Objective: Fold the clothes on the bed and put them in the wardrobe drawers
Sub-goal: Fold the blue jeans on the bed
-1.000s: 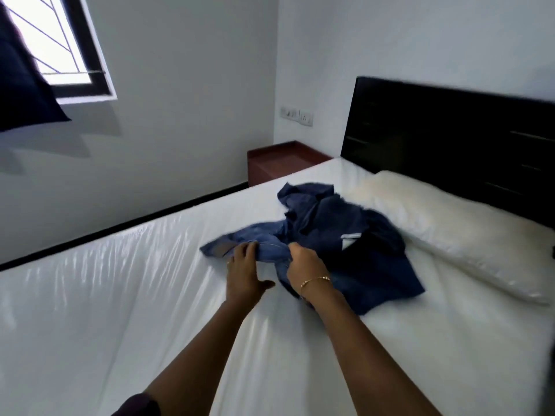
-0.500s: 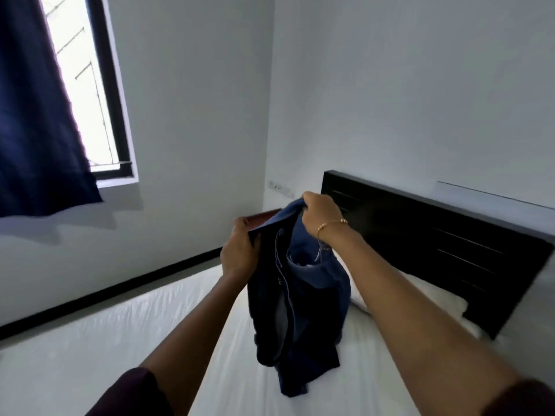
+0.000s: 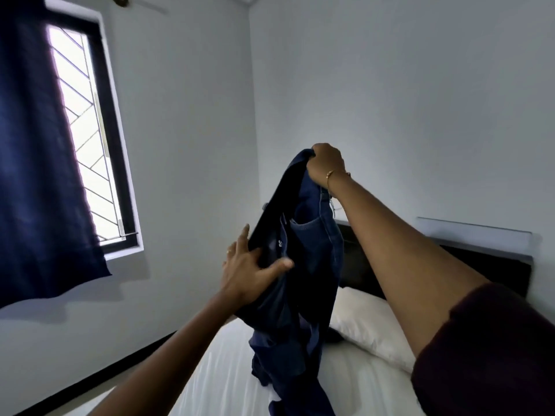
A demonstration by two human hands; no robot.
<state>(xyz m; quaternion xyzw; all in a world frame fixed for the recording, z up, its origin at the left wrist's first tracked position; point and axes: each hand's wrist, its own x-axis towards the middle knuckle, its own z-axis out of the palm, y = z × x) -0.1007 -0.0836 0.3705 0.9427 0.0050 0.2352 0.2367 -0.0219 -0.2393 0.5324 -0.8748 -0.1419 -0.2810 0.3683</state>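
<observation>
A pair of dark blue jeans (image 3: 312, 265) hangs in the air above the bed (image 3: 228, 370), its lower end trailing down onto the white sheet. My right hand (image 3: 326, 163) grips the waistband at the top, raised high. Lower and to the left, my left hand (image 3: 249, 271) has its fingers spread, with the thumb pressed on the front of the denim and the fingers behind the fabric's edge. The legs of the jeans are bunched and partly hidden below the frame.
A white pillow (image 3: 369, 325) lies against the black headboard (image 3: 486, 262) on the right. On the left wall a window (image 3: 87, 139) stands with a dark blue curtain (image 3: 39, 160) beside it. No wardrobe is in view.
Both hands have lifted the jeans off the bed and higher. My right hand rose with the waistband, while my left hand let go of it and slid down to the front of the denim.
</observation>
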